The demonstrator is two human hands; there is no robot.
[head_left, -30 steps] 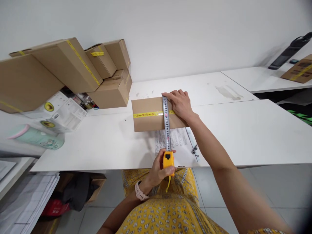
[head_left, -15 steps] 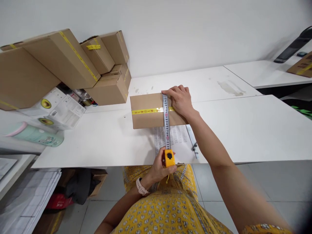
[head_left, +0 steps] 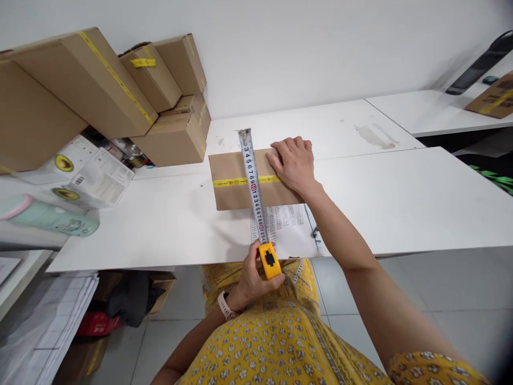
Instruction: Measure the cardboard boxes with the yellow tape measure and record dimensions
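My left hand (head_left: 256,278) is closed around a yellow tape measure (head_left: 270,261) at the table's front edge. Its extended blade (head_left: 253,187) slants away from me across a small cardboard box (head_left: 230,168). The blade's metal end hook sticks out past the box's far side, free of my fingers. On the right end of the box lies my right hand (head_left: 294,163), fingers bent over it and gripping it. Yellow printed tape runs lengthwise along the box top. A printed sheet (head_left: 294,235) on a clipboard lies partly under the box.
Several cardboard boxes (head_left: 172,139) are stacked at the back left, beside white cartons with avocado pictures (head_left: 100,176). A mint-green bottle (head_left: 60,216) lies at the left. Another box (head_left: 491,99) sits far right. The white table (head_left: 401,208) ends close to my body.
My right hand has let go of the tape's end and shifted onto the box. The blade's free end has swung left and now reaches past the box's far edge; the tape case tilted.
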